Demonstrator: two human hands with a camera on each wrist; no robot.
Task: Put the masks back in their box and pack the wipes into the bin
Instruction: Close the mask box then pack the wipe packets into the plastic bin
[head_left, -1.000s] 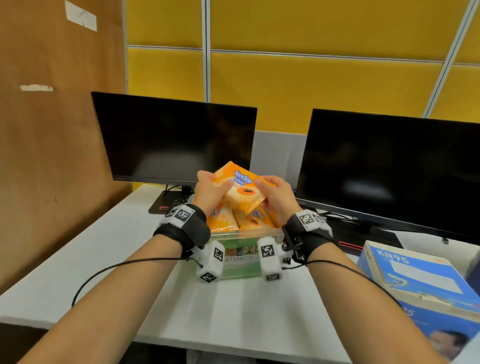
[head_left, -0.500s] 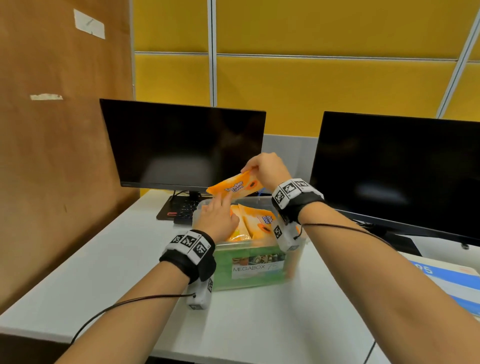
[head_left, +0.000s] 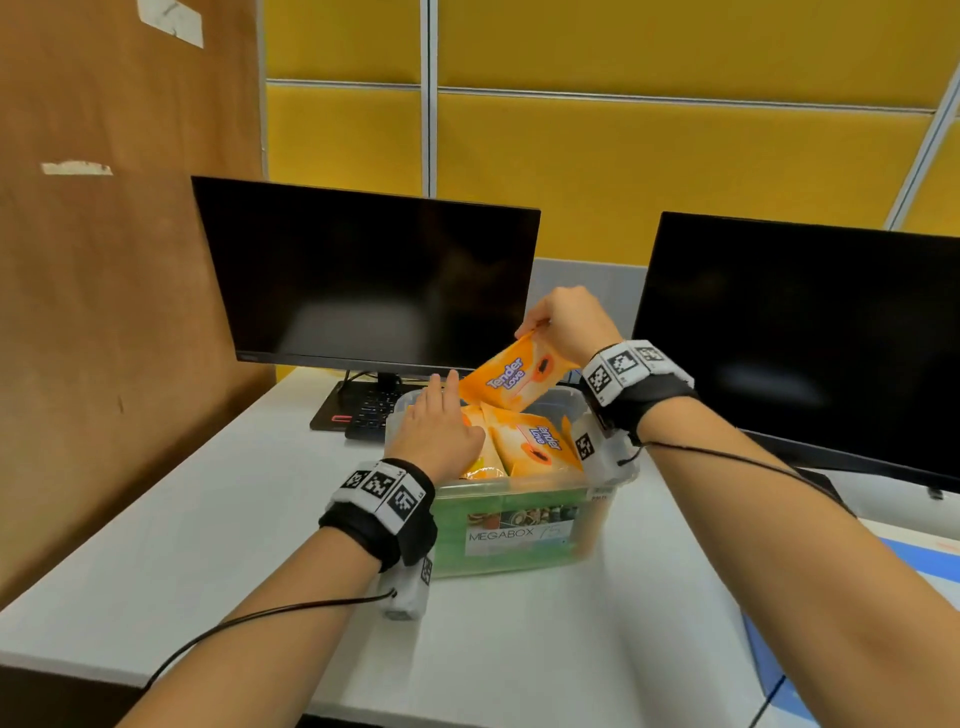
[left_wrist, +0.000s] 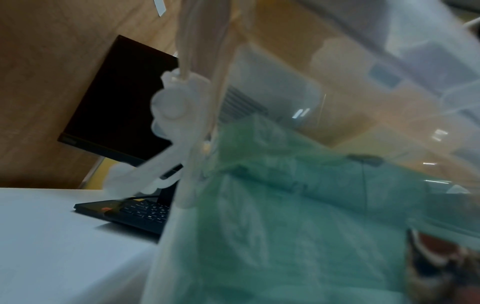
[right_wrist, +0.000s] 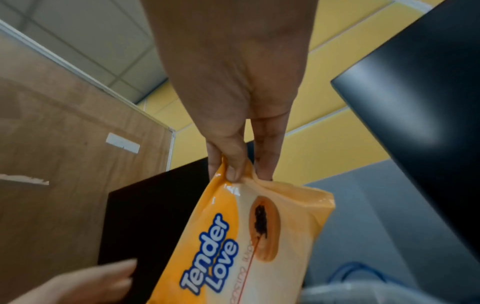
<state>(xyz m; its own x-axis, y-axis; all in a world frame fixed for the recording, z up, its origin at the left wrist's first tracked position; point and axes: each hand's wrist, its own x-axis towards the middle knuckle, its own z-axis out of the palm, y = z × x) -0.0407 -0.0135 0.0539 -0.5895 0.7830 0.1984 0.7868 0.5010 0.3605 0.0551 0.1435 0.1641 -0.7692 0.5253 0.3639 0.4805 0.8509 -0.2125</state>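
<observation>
An orange "Tender Love" wipes pack (head_left: 511, 376) with a papaya picture hangs tilted over the clear bin (head_left: 519, 525), its top edge pinched by the right hand (head_left: 566, 325); the left hand (head_left: 434, 434), fingers straight, touches packs inside.

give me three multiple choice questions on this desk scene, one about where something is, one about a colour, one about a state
1. Where is the keyboard?
A. Under the left monitor, behind the bin
B. Inside the bin
C. On the right monitor

2. What colour is the lifted wipes pack?
A. Blue
B. Orange
C. Black

3. How does the right hand hold that pack?
A. Flat under it, palm up
B. Not touching it
C. Pinching its top edge

Answers:
1 A, the head view shows the dark keys at the monitor's foot, past the bin's far rim.
2 B, its wrapper is orange with purple lettering.
3 C, the right wrist view shows the fingertips gripping the crumpled top edge, the pack hanging below.
</observation>
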